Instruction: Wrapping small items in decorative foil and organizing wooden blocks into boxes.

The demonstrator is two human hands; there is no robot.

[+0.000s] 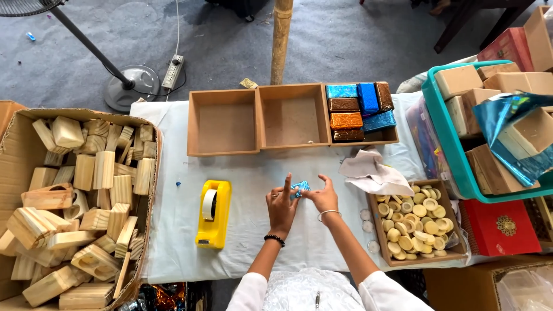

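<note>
Both hands meet at mid-surface over a small block (300, 186) wrapped in shiny blue foil. Left hand (281, 206) grips the block's left end, index finger raised and pointing away from the person. Right hand (324, 196) pinches the right end, fingers (328, 182) curled on the foil. Block is mostly hidden by the fingers; what shows suggests its long axis runs roughly left-right, tilted slightly, but this cannot be told for certain. It sits just above the white cloth (253, 173) covering the surface; whether it touches the cloth cannot be told.

Left of the hands: yellow tape dispenser (213, 213), long axis running away from the person. Far left: cardboard box (17, 144) heaped with bare wooden blocks (86, 196). Beyond the hands: three wooden trays in a row, two of them (224, 122) (292, 117) holding nothing, the right one (391, 137) holding wrapped blocks (357, 109) in blue, brown and orange foil. Right of the hands: crumpled paper (371, 173), then a tray (380, 253) of pale round pieces (415, 222). Far right: teal crate (443, 115) with boxes, a red box (498, 227) below it.
</note>
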